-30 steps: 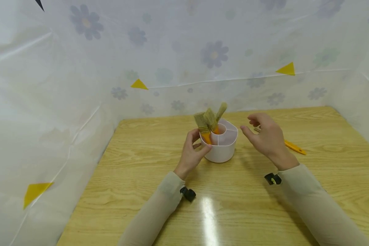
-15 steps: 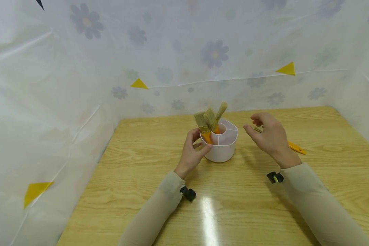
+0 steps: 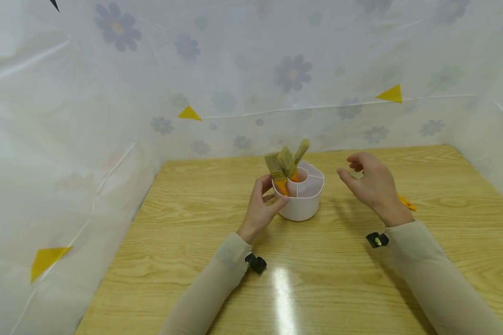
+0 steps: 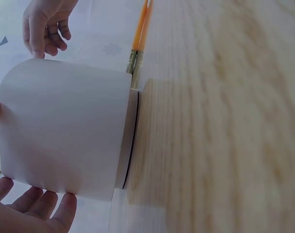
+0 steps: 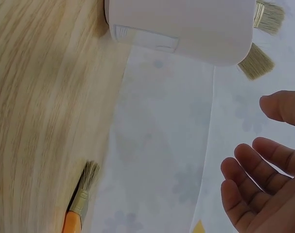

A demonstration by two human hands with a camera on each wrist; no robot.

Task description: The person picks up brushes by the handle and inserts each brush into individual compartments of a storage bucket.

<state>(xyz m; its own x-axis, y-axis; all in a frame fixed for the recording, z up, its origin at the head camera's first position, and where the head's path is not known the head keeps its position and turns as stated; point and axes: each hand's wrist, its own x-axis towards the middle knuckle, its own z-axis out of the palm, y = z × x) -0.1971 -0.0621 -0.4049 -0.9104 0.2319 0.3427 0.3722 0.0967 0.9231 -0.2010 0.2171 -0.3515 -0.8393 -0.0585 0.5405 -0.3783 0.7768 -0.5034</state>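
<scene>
A white round brush holder (image 3: 299, 210) with divided compartments stands on the table. My left hand (image 3: 261, 204) grips its left side, thumb at the near rim and fingers (image 4: 64, 211) along the wall. Three paintbrushes lean in it, bristles up: a wide one (image 3: 275, 163) at the left, another (image 3: 287, 159) beside it and a slimmer one (image 3: 302, 148) behind. My right hand (image 3: 370, 184) hovers to the right of the holder, fingers loosely bent, holding nothing. Below it a paintbrush with an orange handle (image 5: 73, 222) lies on the table, mostly hidden by the hand in the head view.
The wood-grain table (image 3: 184, 260) ends at the back against a pale flowered sheet (image 3: 243, 79), which also rises along the left and right sides. Yellow triangles (image 3: 390, 94) mark the sheet. Each sleeve carries a small black camera at the wrist.
My right hand has drifted a little to the right, away from the holder, covering more of the lying paintbrush. The left hand and the holder stay in place.
</scene>
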